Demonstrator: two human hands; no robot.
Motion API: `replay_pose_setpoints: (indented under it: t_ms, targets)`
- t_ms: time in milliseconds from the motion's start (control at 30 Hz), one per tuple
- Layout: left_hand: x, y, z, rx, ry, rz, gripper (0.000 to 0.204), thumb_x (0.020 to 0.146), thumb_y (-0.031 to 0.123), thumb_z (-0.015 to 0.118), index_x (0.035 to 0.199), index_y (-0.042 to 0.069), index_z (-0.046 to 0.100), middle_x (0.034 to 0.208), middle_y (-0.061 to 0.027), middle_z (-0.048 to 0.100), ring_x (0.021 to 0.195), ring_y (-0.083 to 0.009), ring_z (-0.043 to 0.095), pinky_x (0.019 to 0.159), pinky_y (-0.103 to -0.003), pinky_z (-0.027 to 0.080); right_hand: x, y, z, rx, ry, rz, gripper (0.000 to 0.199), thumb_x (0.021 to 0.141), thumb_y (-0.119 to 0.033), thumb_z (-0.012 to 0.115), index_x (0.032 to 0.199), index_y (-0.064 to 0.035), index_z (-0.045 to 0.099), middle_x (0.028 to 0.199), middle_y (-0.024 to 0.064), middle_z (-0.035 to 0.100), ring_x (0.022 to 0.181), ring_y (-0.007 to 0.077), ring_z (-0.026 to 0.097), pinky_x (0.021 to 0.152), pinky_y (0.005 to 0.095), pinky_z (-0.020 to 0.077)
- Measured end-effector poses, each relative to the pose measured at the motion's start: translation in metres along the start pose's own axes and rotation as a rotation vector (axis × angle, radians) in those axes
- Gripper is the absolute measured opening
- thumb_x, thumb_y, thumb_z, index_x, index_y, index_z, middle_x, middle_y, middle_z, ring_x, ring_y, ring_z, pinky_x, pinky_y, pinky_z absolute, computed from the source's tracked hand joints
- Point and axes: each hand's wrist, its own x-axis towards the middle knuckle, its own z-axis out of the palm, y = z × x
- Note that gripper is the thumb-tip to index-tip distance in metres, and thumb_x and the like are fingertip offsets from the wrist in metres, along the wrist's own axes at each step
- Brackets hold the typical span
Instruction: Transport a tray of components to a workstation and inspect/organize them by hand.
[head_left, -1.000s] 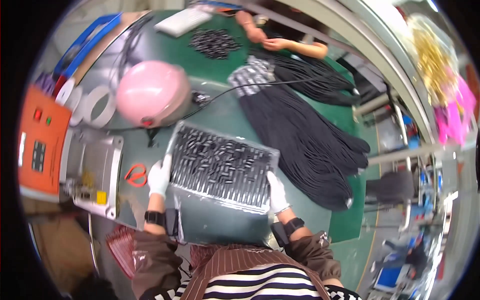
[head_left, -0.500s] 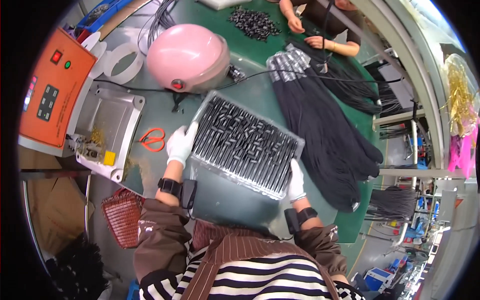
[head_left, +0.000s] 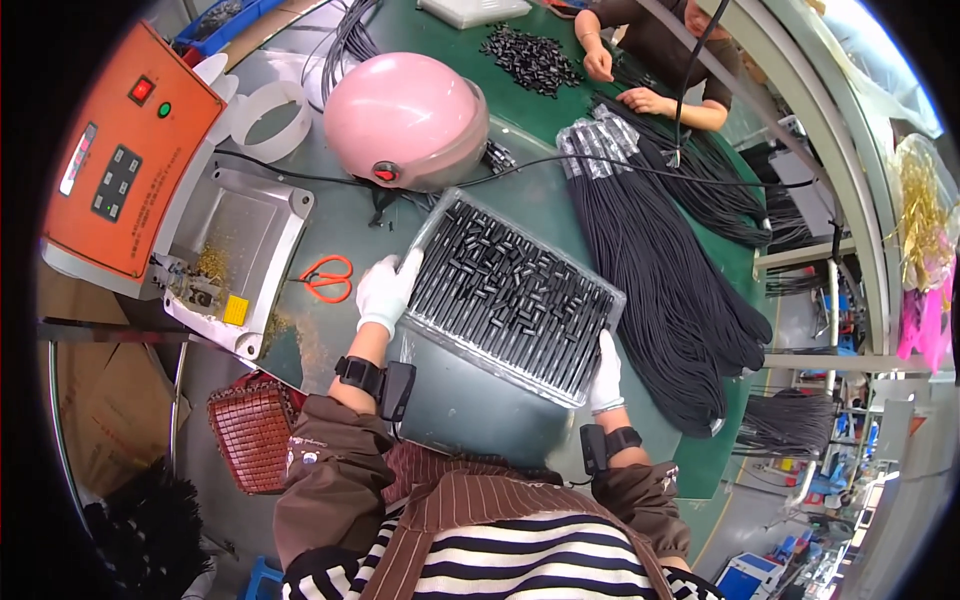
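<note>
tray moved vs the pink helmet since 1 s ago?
Cannot tell. The head camera itself shifted; the tray sits just below the pink helmet as before, held at both ends by left hand and right hand.

pink helmet [head_left: 405, 120], orange scissors [head_left: 327, 279], black cords [head_left: 655, 260]

pink helmet [head_left: 405, 120] crowding tray's [head_left: 512, 295] far edge, bare tabletop [head_left: 470, 400] nearer

Co-worker at the top edge [head_left: 660, 40]: head cut off by the frame. The small black pieces in the clear tray [head_left: 515, 295] are too tiny to identify. Right hand [head_left: 606, 375] fingertips tucked under the tray's edge, hidden.
</note>
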Motion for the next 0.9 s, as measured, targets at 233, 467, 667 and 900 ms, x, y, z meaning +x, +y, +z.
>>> replay_pose_setpoints:
  t_ms: [233,467,667,900]
  targets:
    - [0.001,-0.008,0.002,-0.025,0.014,0.026,0.068,0.083,0.063,0.044,0.106,0.003,0.064,0.102,-0.0198,0.064,0.102,-0.0353,0.058,0.089,-0.041,0.043,0.003,0.007,-0.006,-0.079,0.017,-0.044,0.046,0.092,-0.037,0.052,0.117,0.0007,0.056,0.11,0.0081,0.062,0.094,0.0159,0.059,0.086,0.03,0.0471]
    - [0.001,-0.005,0.004,-0.021,0.024,0.02,0.065,0.083,0.062,0.046,0.104,0.003,0.065,0.101,-0.0183,0.064,0.1,-0.0349,0.058,0.087,-0.042,0.043,0.004,0.008,-0.01,-0.09,0.006,-0.043,0.043,0.094,-0.034,0.05,0.116,0.0023,0.056,0.109,0.0085,0.062,0.094,0.0155,0.059,0.086,0.0298,0.0469]
    - [0.002,-0.009,0.006,-0.015,0.071,0.039,0.063,0.082,0.061,0.049,0.106,0.005,0.064,0.097,-0.0189,0.065,0.095,-0.0363,0.061,0.083,-0.041,0.046,0.008,0.011,-0.016,-0.069,-0.062,-0.041,0.043,0.095,-0.034,0.048,0.118,0.002,0.055,0.11,0.0088,0.062,0.095,0.0157,0.059,0.087,0.0298,0.047]
    - [0.002,-0.006,0.005,-0.015,0.055,0.029,0.062,0.082,0.061,0.049,0.106,0.006,0.064,0.097,-0.0189,0.065,0.094,-0.0363,0.061,0.082,-0.041,0.046,0.007,0.011,-0.014,-0.108,-0.019,-0.064,0.044,0.095,-0.035,0.048,0.119,0.0018,0.054,0.11,0.0087,0.061,0.096,0.016,0.059,0.088,0.0302,0.047]
